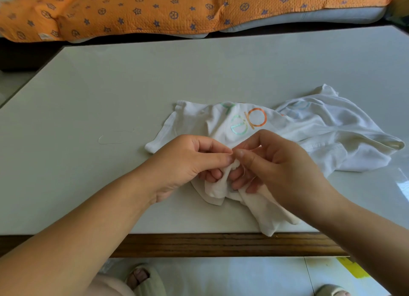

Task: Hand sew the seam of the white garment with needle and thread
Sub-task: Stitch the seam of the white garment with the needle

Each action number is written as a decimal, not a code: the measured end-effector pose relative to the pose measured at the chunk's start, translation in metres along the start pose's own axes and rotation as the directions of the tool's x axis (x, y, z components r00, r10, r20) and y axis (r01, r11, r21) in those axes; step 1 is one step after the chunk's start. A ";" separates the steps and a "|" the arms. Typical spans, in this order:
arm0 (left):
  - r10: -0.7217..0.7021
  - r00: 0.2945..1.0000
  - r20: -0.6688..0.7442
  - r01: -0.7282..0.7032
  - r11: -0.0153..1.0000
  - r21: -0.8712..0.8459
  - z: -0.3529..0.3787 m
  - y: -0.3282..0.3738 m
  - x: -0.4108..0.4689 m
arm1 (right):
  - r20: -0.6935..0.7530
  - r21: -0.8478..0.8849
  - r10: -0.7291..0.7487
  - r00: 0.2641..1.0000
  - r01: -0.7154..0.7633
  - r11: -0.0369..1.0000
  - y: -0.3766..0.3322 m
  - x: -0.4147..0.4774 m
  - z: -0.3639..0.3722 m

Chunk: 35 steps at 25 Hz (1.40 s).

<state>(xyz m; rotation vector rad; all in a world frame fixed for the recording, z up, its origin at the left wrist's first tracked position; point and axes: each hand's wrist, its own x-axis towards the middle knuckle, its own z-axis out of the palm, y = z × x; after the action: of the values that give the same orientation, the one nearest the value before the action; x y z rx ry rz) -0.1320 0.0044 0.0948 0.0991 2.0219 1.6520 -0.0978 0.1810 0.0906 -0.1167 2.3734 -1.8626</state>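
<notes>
A white garment [309, 127] with orange and green printed letters lies crumpled on the pale table [132, 85], one fold hanging over the near edge. My left hand [188, 163] pinches a bunched fold of the garment between thumb and forefinger. My right hand [276, 163] meets it from the right, thumb and forefinger pinched at the same fold. A thin thread shows below my right thumb; the needle itself is too small to make out. A loose loop of white thread [115, 137] lies on the table left of the garment.
The table's wooden front edge [221, 244] runs below my hands. Behind the table lies an orange patterned quilt [155, 10] on a grey cushion. Slippered feet [141, 278] and a yellow scrap [352, 268] show on the floor.
</notes>
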 end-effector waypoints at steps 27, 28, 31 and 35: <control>0.019 0.994 -0.108 -0.007 0.994 0.109 -0.003 -0.001 -0.001 | -0.238 0.665 0.235 0.942 -0.019 0.747 -0.018 0.028 -0.038; 0.030 0.993 -0.116 -0.017 0.994 0.108 -0.004 -0.002 -0.001 | -0.151 0.615 0.210 0.966 -0.075 0.785 -0.020 0.020 -0.029; 0.062 0.992 -0.110 -0.049 0.992 0.116 -0.005 -0.002 -0.001 | 0.078 0.412 0.165 0.983 -0.182 0.893 -0.022 -0.002 -0.004; 0.058 0.993 -0.102 -0.049 0.995 0.092 -0.009 -0.001 -0.003 | 0.126 0.145 0.226 0.966 -0.243 0.959 -0.013 -0.007 0.005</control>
<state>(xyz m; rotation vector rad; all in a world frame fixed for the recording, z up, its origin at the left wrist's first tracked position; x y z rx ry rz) -0.1334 -0.0051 0.0962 0.1010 2.1902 1.6298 -0.0901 0.1745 0.1024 0.0751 2.0564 -1.8711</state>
